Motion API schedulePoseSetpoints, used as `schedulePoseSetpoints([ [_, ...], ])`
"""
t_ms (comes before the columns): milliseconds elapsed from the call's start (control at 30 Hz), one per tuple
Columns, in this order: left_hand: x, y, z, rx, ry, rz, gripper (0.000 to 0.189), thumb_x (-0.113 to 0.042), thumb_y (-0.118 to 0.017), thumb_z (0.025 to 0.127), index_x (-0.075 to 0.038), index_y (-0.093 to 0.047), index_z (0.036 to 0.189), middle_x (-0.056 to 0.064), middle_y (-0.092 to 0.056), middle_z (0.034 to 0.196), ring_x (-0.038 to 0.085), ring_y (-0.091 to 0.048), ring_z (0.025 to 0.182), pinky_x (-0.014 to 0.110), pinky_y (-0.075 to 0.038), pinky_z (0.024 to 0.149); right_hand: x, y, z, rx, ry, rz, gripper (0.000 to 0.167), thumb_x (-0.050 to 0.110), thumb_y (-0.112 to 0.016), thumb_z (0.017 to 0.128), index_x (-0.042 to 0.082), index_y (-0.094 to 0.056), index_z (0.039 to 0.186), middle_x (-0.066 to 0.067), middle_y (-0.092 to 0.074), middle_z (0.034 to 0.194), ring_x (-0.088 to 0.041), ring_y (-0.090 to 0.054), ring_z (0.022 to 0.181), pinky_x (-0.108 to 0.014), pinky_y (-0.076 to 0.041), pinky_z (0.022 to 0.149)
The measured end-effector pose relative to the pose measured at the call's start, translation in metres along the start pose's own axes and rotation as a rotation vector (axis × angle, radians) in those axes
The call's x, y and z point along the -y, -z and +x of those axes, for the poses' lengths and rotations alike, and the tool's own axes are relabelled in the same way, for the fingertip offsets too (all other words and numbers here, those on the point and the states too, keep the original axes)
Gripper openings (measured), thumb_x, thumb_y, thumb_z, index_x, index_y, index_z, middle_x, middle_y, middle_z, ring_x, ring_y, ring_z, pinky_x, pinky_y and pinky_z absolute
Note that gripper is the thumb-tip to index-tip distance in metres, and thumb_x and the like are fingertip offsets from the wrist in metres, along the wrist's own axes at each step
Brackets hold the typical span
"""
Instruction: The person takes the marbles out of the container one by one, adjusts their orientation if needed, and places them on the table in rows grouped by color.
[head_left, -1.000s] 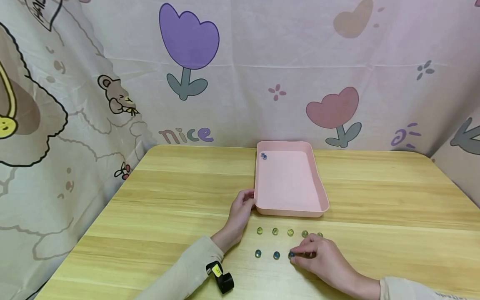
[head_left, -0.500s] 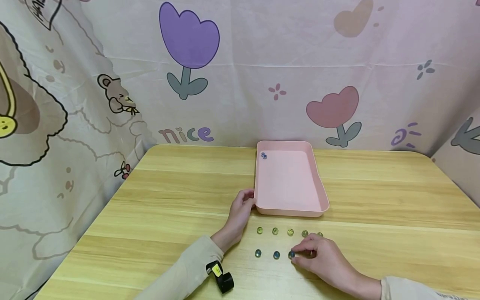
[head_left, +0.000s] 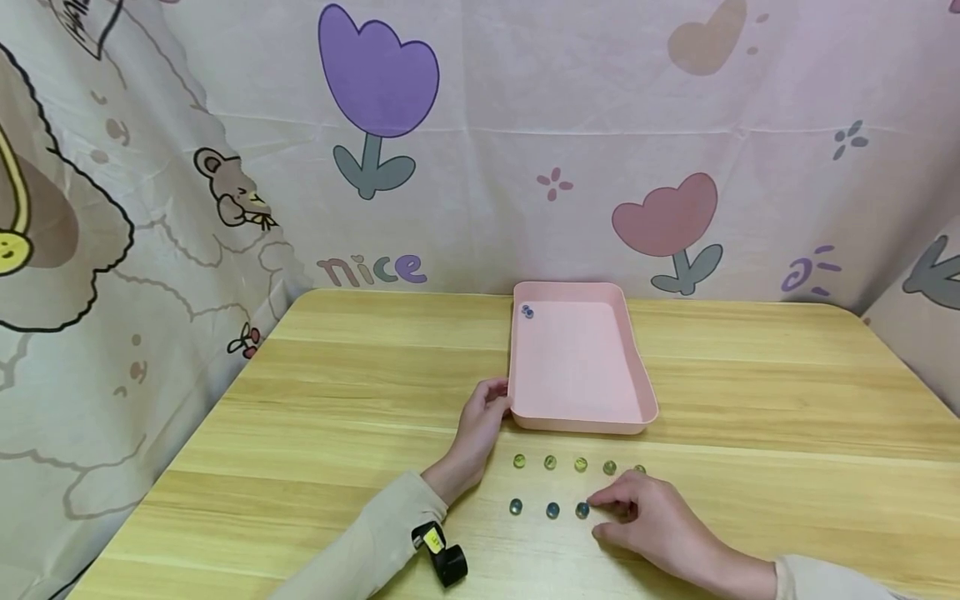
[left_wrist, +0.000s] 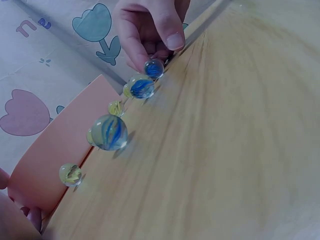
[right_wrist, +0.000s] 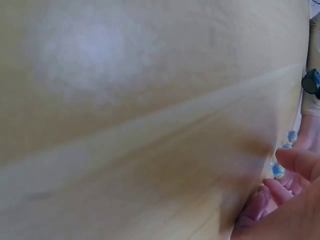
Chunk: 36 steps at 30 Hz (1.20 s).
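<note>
My left hand touches the outer left wall of a pink tray near its front corner. In front of the tray, several yellow-green marbles lie in a row on the table. Nearer to me are 3 blue-swirled marbles in a second row. My right hand is at the right end of that row, thumb and index finger spread apart. Its index fingertip is right at the rightmost blue marble, which rests on the wood. This hand partly covers the yellow-green marble at the far right.
A few small blue marbles sit in the tray's back left corner. The wooden table ends at a printed cloth backdrop. A black camera is strapped to the left wrist.
My right thumb and index finger, which pinched the rightmost blue marble, have parted and let it go. The hand has moved slightly right. The left hand and tray have stayed in place.
</note>
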<state>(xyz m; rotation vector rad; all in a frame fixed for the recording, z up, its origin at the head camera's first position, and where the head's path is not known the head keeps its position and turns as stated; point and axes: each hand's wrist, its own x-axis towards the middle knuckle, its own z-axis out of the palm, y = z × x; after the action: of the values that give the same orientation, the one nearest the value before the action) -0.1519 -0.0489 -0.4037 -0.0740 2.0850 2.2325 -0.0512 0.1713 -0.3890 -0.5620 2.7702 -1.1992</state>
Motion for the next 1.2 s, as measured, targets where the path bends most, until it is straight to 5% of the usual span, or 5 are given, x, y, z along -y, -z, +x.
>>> schedulePoseSetpoints([
  [267, -0.001, 0.001, -0.005, 0.001, 0.014, 0.006, 0.04, -0.005, -0.049, 0.094, 0.004, -0.046, 0.133, 0.016, -0.051, 0.13, 0.029, -0.048, 0.12, 0.042, -0.041, 0.103, -0.002, 0.019, -0.001, 0.22, 0.055, -0.03, 0.04, 0.012, -0.084, 0.067, -0.001, -0.073, 0.103, 0.008, -0.049, 0.08, -0.002, -0.044, 0.07, -0.021, -0.043, 0.057],
  [400, -0.002, 0.002, -0.005, 0.005, 0.006, 0.004, 0.041, -0.005, -0.049, 0.094, 0.004, -0.045, 0.134, 0.017, -0.05, 0.131, 0.029, -0.048, 0.12, 0.043, -0.041, 0.103, 0.002, 0.031, 0.002, 0.268, 0.094, -0.049, 0.04, 0.011, -0.083, 0.068, -0.003, -0.071, 0.103, 0.008, -0.052, 0.081, -0.001, -0.046, 0.071, -0.021, -0.046, 0.058],
  [633, -0.001, 0.003, -0.004, 0.0, 0.014, -0.001, 0.039, -0.004, -0.048, 0.095, 0.004, -0.047, 0.132, 0.016, -0.051, 0.13, 0.029, -0.049, 0.12, 0.041, -0.041, 0.103, 0.019, 0.056, 0.028, 0.192, 0.172, -0.04, 0.03, 0.008, -0.075, 0.078, -0.004, -0.07, 0.105, 0.002, -0.064, 0.09, -0.006, -0.056, 0.075, -0.023, -0.054, 0.062],
  [1200, -0.002, -0.001, -0.001, -0.009, -0.001, 0.003, 0.037, -0.002, -0.048, 0.093, 0.005, -0.049, 0.13, 0.017, -0.052, 0.127, 0.029, -0.05, 0.118, 0.04, -0.042, 0.103, 0.015, 0.09, 0.101, 0.058, 0.015, -0.079, 0.033, 0.015, -0.074, 0.083, -0.006, -0.07, 0.108, 0.001, -0.067, 0.083, -0.014, -0.058, 0.076, -0.026, -0.052, 0.068],
])
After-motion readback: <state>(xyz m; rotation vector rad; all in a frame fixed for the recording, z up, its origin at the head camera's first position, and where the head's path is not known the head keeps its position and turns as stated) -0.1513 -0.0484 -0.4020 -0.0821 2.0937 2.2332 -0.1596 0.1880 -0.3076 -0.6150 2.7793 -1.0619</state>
